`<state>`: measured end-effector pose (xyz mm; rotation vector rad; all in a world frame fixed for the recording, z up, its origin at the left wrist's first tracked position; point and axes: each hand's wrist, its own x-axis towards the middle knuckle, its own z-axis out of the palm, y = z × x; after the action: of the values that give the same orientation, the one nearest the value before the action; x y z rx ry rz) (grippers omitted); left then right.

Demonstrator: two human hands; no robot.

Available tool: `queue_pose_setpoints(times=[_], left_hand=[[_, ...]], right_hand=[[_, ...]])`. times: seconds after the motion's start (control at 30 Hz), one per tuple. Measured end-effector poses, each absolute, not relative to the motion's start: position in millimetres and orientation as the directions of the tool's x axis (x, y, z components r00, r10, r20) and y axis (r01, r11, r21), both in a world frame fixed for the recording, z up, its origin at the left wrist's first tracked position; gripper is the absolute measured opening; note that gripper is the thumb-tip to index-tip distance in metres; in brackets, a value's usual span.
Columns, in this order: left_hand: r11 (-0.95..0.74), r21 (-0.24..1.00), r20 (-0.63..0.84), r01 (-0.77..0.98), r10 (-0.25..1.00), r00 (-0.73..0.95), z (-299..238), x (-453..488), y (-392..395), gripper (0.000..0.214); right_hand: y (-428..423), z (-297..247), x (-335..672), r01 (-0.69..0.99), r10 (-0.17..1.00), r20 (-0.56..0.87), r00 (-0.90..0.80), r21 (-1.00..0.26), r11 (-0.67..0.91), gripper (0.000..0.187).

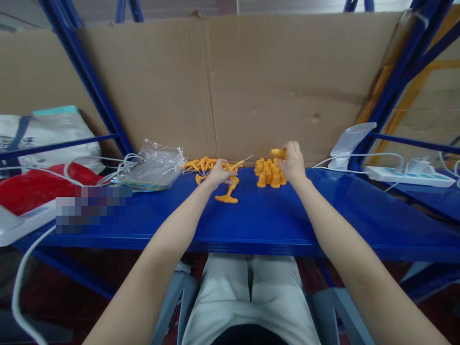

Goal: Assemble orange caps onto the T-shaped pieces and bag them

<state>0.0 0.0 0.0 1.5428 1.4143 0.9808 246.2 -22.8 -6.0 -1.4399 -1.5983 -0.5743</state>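
Observation:
My left hand [217, 175] is at the pile of orange T-shaped plastic pieces [204, 164], its fingers closed around one of them. An orange spiral part [235, 165] shows just past its fingertips. Below those fingers, an orange T-shaped handle [227, 198] lies near the hand on the blue table [247, 220]. Raised above a cluster of orange cup-shaped pieces [268, 172], my right hand [293, 160] pinches one orange cup-shaped piece [277, 153], tipped on its side. The cluster stands close together, wide rims down.
Clear plastic bags [154, 165] lie left of the pile, beside white cables and a red bag [77, 176]. A cardboard sheet [280, 86] closes off the back. On the right are a white power strip [409, 176] and a blue metal post [388, 103].

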Motion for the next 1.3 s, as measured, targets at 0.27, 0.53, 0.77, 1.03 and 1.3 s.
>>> queue_pose_setpoints(times=[0.27,0.53,0.77,1.03,1.3], left_hand=[[-0.154,0.906,0.146,0.394,0.988,0.05,-5.1,-7.2,12.1,0.058],[-0.21,0.891,0.207,0.402,0.977,0.051,-9.1,-8.8,16.8,0.054],[-0.239,0.917,0.245,0.321,0.969,0.024,-9.4,-9.8,18.2,0.059],[-0.334,0.856,0.376,0.395,0.926,-0.033,-12.1,-18.1,30.5,0.063],[-0.361,0.524,0.589,0.772,0.808,-0.022,4.7,-58.6,71.0,0.067]], right_hand=[[-31.3,2.3,257.3,0.85,0.686,0.542,0.486,-0.474,-0.229,0.031],[-30.0,-0.1,271.6,0.816,0.824,0.183,0.536,-0.365,-0.449,0.046],[-27.8,-2.2,270.6,0.896,0.922,0.022,0.388,-0.243,-0.371,0.021],[-33.7,2.1,266.9,0.908,0.916,0.069,0.395,-0.177,-0.379,0.035],[-63.6,22.4,230.6,0.903,0.798,0.423,0.43,-0.203,-0.379,0.039]])
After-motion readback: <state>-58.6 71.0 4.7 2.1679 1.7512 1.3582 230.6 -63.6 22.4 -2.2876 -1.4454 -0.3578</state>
